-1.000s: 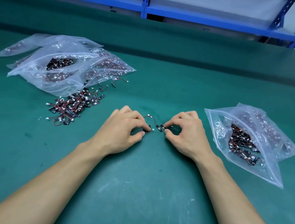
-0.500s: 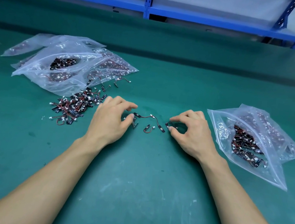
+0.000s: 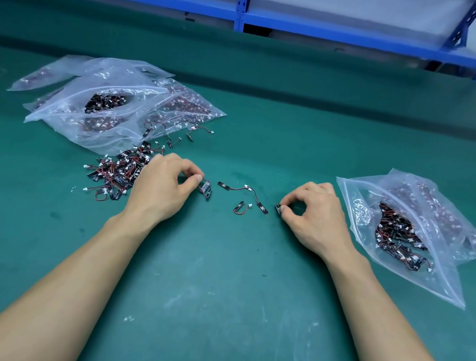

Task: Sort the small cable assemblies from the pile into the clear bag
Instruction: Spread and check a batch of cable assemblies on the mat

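The left hand [image 3: 161,189] and right hand [image 3: 315,216] each pinch a cable assembly [image 3: 205,189], apparently mid-pickup; next comes dropping them into the clear bag [image 3: 439,280].

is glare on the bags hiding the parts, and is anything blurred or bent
Head view: white glare streaks the left bags and the right bag, hazing some contents; even light, only soft shadows under the left hand and right hand; loose assemblies between them are sharp; the blue shelf slants across the top, softer at far right.
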`<action>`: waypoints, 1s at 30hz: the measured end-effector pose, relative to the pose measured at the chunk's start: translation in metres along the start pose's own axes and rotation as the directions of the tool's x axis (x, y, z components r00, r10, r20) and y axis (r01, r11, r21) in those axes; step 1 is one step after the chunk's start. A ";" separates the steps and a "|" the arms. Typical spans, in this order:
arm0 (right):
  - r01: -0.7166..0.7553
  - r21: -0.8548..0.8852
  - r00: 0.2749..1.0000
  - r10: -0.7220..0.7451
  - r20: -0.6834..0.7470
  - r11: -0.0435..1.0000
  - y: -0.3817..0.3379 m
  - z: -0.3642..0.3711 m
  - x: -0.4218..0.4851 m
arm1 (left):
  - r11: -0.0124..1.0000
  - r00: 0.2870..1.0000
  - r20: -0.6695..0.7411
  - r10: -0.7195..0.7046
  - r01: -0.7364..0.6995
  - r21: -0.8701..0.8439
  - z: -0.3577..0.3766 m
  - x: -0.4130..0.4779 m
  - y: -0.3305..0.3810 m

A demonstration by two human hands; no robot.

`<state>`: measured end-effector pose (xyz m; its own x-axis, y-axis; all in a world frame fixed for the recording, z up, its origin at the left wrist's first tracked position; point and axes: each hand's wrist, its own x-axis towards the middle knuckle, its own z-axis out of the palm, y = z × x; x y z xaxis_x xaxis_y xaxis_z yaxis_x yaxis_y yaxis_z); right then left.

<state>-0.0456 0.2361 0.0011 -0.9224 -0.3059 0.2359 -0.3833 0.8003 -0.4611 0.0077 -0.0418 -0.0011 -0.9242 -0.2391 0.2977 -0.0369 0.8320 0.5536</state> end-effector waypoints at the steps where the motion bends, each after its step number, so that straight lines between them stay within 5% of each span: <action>1: -0.002 0.003 1.000 0.002 0.000 1.000 0.000 0.000 0.000 | 1.000 1.000 -0.012 0.004 -0.004 -0.015 0.000 0.000 0.001; 12: -0.004 0.042 1.000 0.003 0.009 0.999 0.000 0.001 0.000 | 0.989 0.998 -0.050 0.034 -0.041 -0.143 0.007 -0.005 0.007; 24: -0.005 0.052 1.000 0.004 0.008 0.999 -0.002 -0.001 -0.001 | 0.993 0.992 -0.094 0.088 -0.080 0.088 -0.007 0.000 -0.002; 30: -0.019 0.057 1.000 0.020 -0.002 0.998 -0.002 -0.003 0.000 | 0.955 0.945 0.145 0.294 -0.296 -0.008 -0.007 -0.007 0.010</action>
<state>-0.0450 0.2355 0.0043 -0.9296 -0.2890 0.2289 -0.3675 0.7753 -0.5136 0.0165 -0.0353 0.0073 -0.9393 0.0912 0.3308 0.2410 0.8614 0.4471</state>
